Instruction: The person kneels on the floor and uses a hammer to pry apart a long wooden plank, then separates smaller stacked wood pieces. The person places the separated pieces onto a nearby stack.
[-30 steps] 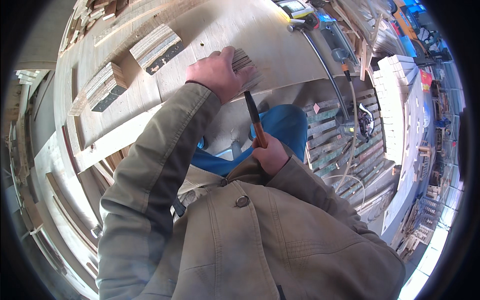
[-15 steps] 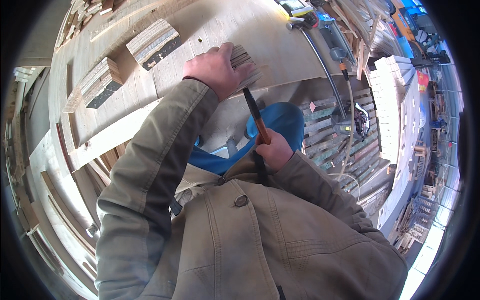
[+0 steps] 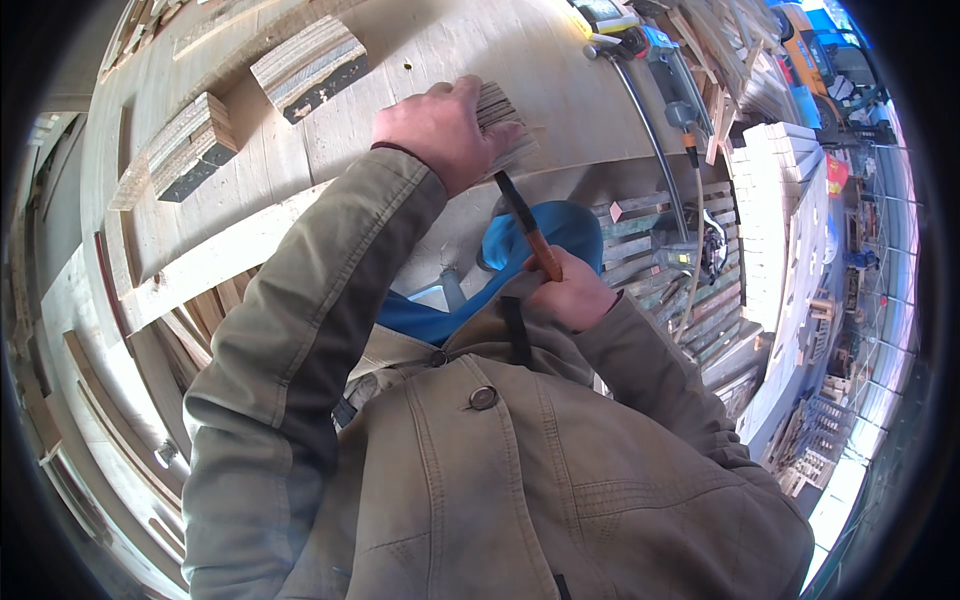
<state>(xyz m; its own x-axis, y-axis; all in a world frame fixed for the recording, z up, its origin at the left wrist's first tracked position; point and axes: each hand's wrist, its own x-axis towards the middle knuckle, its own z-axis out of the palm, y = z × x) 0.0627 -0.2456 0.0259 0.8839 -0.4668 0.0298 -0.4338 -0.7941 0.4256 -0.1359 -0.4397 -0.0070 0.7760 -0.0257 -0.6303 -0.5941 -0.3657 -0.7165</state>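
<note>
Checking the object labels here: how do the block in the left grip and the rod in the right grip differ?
The block is chunky and ridged; the rod is slim and looks smooth. The block is grey-brown, the rod part black, part orange-brown. The left grip holds the block at the table's near edge, while the rod slants from the right grip toward the block. Both are held.

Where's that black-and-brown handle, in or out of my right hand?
In: the right hand grips the handle by its brown part, black part showing.
</note>
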